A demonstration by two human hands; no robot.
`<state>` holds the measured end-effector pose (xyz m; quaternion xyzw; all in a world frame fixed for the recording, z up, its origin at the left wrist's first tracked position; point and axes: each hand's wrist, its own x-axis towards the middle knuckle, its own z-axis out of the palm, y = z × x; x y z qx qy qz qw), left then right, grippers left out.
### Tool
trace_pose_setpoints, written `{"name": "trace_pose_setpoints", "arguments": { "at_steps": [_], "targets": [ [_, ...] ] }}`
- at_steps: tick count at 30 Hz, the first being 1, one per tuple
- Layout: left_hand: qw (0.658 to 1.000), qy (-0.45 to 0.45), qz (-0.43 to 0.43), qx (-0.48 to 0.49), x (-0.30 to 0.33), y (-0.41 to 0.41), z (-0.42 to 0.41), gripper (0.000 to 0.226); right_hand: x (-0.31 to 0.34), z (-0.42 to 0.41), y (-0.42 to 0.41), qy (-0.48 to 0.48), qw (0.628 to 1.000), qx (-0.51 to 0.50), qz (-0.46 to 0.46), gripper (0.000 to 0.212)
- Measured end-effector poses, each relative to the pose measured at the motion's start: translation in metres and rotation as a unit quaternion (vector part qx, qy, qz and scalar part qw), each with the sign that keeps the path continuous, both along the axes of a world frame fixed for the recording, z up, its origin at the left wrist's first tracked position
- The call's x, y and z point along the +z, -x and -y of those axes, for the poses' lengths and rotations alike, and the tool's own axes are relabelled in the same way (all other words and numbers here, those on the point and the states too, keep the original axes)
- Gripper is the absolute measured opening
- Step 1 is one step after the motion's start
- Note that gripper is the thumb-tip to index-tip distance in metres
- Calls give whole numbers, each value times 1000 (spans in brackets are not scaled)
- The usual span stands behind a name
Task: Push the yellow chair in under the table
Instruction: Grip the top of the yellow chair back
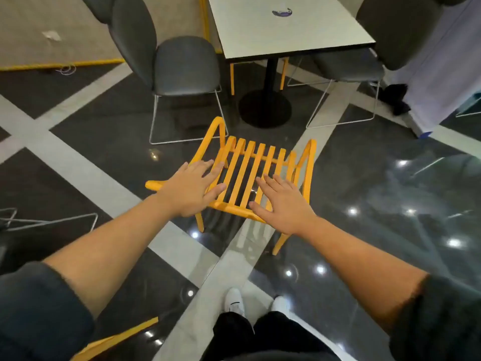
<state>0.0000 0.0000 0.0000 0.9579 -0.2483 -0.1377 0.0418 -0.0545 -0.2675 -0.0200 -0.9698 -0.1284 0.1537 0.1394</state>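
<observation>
Hands, two of them, reach forward over one yellow chair [256, 175]. The left hand [191, 190] lies flat with fingers spread apart on the near left corner of the slatted seat; the right hand [282, 204] is likewise flat and splayed on the near right edge, neither one closed around anything. Whether the palms press the slats or hover just above cannot be told. The chair stands on the glossy tiled floor [364, 178] directly beyond the hands, its far end near the black round base [264, 108] of the one worktop [286, 29], and not yet beneath it. Two grey padded chairs flank that worktop: one [182, 66] beyond the left hand, one [364, 63] beyond the right. Two white shoes [234, 303] show below the hands.
</observation>
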Motion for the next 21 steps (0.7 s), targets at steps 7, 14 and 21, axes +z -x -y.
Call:
{"name": "trace_pose_setpoints", "arguments": {
  "at_steps": [7,14,21],
  "targets": [
    [997,-38,-65,21,-50,17,-38,77,-53,-14,35,31,986,-148,-73,71],
    [991,-54,-89,82,-80,-5,-45,73,-78,-31,39,64,969,-238,-18,62],
    [995,-57,2,81,-107,-1,-40,67,-101,-32,39,78,961,-259,58,52]
  ]
}}
